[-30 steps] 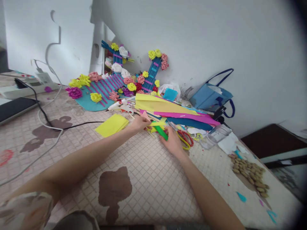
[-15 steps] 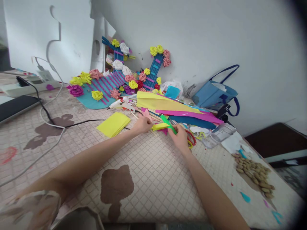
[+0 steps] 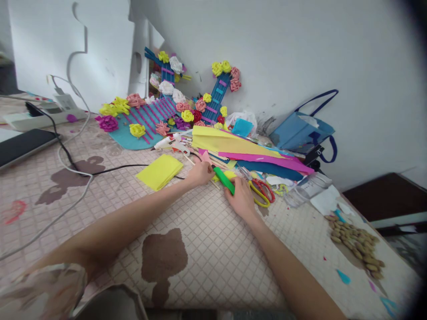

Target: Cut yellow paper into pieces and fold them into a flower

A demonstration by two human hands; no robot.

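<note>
My left hand point(image 3: 201, 172) is closed, fingertips pinched at one end of a yellow paper strip point(image 3: 216, 178), which is mostly hidden behind the fingers and a green tube. My right hand point(image 3: 240, 195) grips that slim, bright green tube point(image 3: 224, 179), whose dark end lies close to my left fingertips. Its exact kind is unclear. Beside my right hand rest scissors with yellow handles point(image 3: 262, 198) and red-handled scissors point(image 3: 265, 189). A stack of yellow paper point(image 3: 160, 172) lies left of my left hand, near a white glue gun point(image 3: 171, 143).
Long yellow, magenta and blue paper sheets point(image 3: 233, 144) lie behind my hands. Flower-covered blue cutouts point(image 3: 143, 124) stand against the wall. Black and grey cables point(image 3: 113, 169) cross the left side. Peanuts point(image 3: 356, 244) and a clear cup point(image 3: 308, 186) are on the right; a blue bag point(image 3: 302, 131) stands behind.
My right hand has moved left with the green tube, bringing its end near my left fingertips. The yellow strip, earlier stretched between both hands, is now mostly covered. The view has shifted slightly.
</note>
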